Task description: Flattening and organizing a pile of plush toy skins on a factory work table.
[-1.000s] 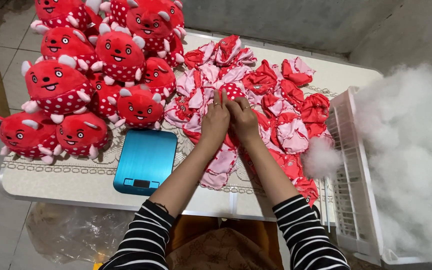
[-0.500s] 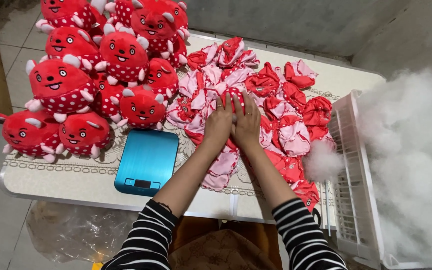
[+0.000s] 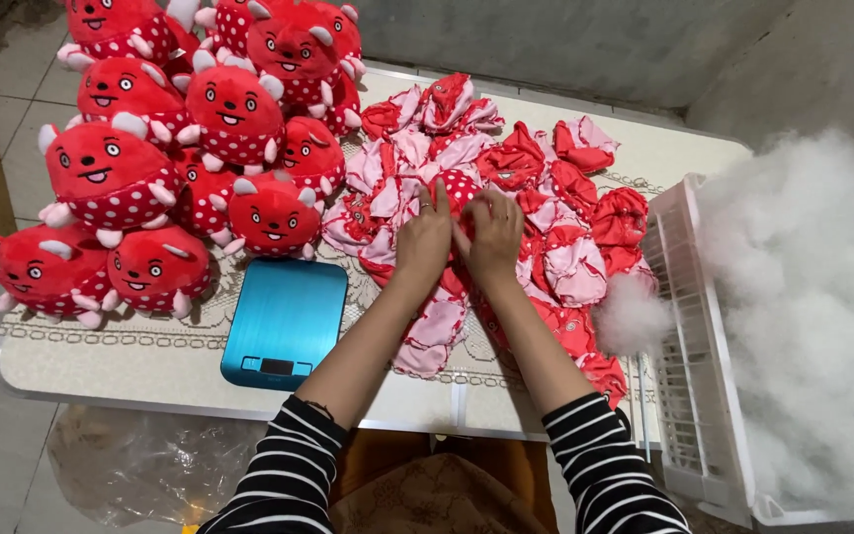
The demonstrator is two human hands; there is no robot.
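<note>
Far left: a heap of stuffed red plush toys with white-dotted bellies and white ears (image 3: 180, 138), piled at the table's back-left corner. Just in front, a flat blue digital kitchen scale (image 3: 286, 321) lies near the front edge of the cream lace-patterned table (image 3: 111, 351), w/ nothing on it.

Centre: a spread of unstuffed red-and-pink fabric toy skins (image 3: 546, 227), limp and overlapping. Both hands are on it. The left hand (image 3: 425, 237) lies palm-down, fingers nearly straight and close together, pressing a red dotted skin (image 3: 459, 188) at the fingertips; no closed grip visible. The right hand (image 3: 492, 232) sits beside it, touching, fingers curled down into the same patch; looks like it's pinching fabric, but what exactly it has can't be made out. Forearms run straight up from the striped black-and-white sleeves (image 3: 284, 475), converging at the wrists.

Right: a loose tuft of white fibre stuffing (image 3: 630, 316) by the table's edge, then a white slatted plastic crate (image 3: 689, 336) brimming w/ more white fluff (image 3: 812, 316).

Risks, as a judgement: skins overlap so much that lifting one could drag neighbours off the front edge; the loose tuft sits close enough for a sleeve or elbow to sweep it off.
</note>
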